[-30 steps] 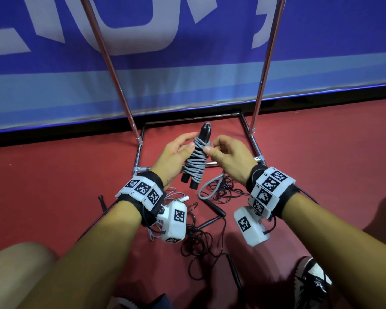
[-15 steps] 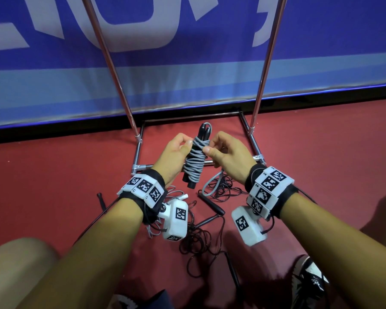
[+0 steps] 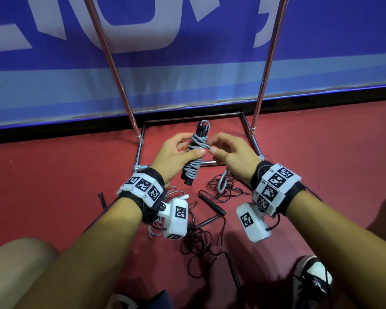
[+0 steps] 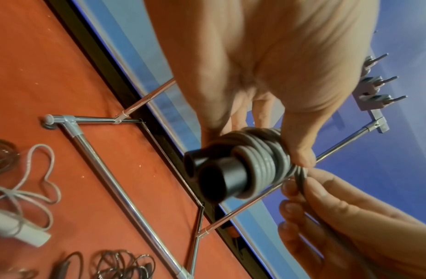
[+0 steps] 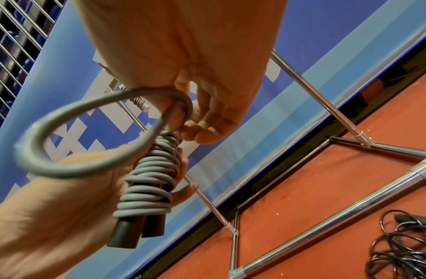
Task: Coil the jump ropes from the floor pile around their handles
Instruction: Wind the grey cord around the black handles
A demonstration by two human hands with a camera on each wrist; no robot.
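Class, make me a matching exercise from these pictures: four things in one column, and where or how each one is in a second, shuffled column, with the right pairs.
Things:
1. grey rope
2. thin black ropes
3. left hand
4. right hand

States:
A. tangled loose on the red floor
B. pinches the free grey strand
C. wound around two black handles
D. grips the wound bundle

Pairs: 1-C, 2-A, 3-D, 4-B
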